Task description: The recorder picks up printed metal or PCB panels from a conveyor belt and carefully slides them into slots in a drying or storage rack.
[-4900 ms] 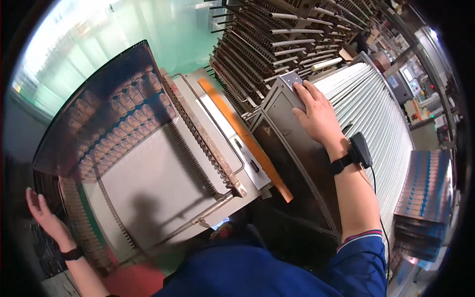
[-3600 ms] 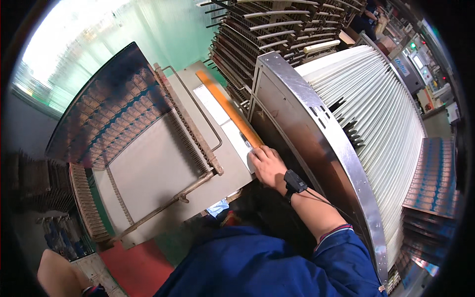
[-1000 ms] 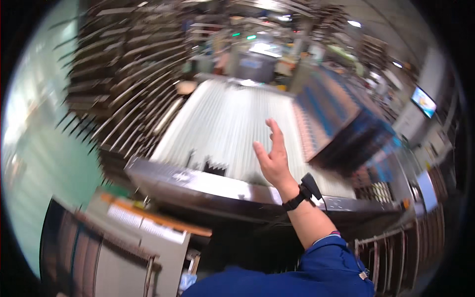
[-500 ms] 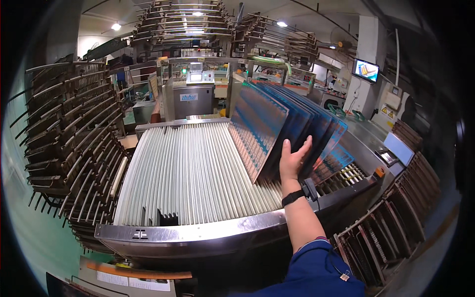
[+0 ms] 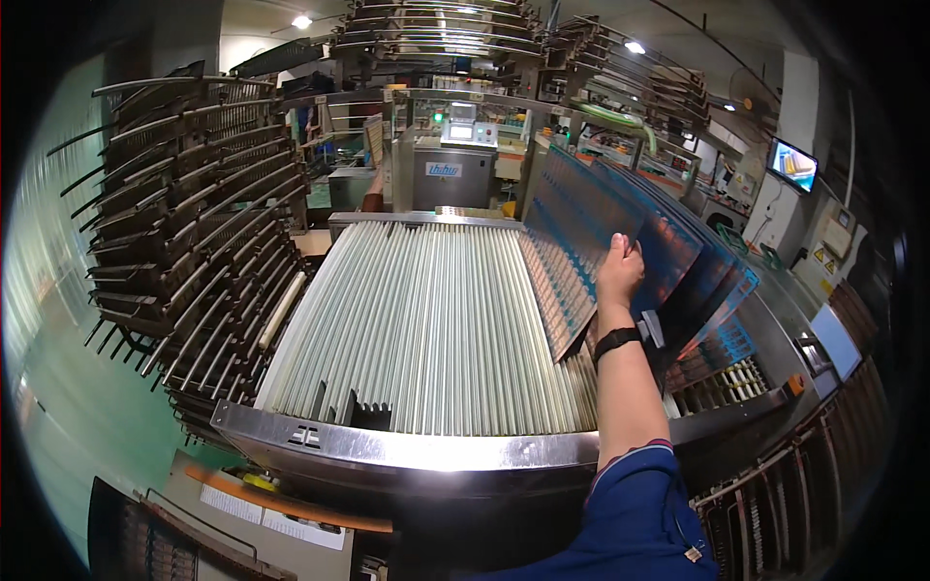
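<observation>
Several thin rectangular circuit board panels (image 5: pixel 668 228), blue and copper-coloured, stand leaning in a row at the right side of a slotted rack. My right hand (image 5: pixel 620 271) is closed on the right edge of the leftmost panel (image 5: pixel 581 218), with the thumb on its front face. Fingers behind the panel are partly hidden. That panel is tilted, and its lower corner meets the pale ribs (image 5: pixel 417 329) of the rack. A black band (image 5: pixel 616 340) with a small dark device is on my right wrist. My left hand is out of view.
A steel rail (image 5: pixel 436 450) runs along the rack's front. Metal racks with rods (image 5: pixel 194 223) crowd the left, and more racks (image 5: pixel 775 494) stand at lower right. A steel control cabinet (image 5: pixel 453 179) is behind. Papers (image 5: pixel 300 528) lie at lower left.
My right hand has gone from open, with fingers spread beside the panels, to closed on the leftmost panel's edge. The view has turned left, so the scene sits further right.
</observation>
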A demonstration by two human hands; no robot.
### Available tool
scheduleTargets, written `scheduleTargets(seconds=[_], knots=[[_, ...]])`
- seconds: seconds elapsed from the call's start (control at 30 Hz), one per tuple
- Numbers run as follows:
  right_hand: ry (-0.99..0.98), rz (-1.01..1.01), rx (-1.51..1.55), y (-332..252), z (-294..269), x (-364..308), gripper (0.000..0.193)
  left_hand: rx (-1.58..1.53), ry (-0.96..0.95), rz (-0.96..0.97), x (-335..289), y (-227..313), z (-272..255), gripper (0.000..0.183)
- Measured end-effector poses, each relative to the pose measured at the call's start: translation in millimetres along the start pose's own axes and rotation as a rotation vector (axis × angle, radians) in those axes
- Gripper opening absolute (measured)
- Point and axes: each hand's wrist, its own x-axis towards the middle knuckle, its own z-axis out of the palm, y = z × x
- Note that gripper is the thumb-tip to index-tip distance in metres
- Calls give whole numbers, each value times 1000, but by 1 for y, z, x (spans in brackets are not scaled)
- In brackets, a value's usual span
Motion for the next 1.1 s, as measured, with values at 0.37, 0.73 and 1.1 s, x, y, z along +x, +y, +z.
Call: scheduleTargets(seconds=[0.37, 0.73, 1.1], knots=[[-244, -150, 496, -60, -98, 1, 15, 90, 98, -254, -27, -12, 0, 38], [-202, 60, 868, -89, -103, -25, 23, -21, -184, -364, -36, -38, 37, 46], [-540, 168, 947, -103, -68, -72, 11, 139, -256, -534, -44, -41, 22, 51]])
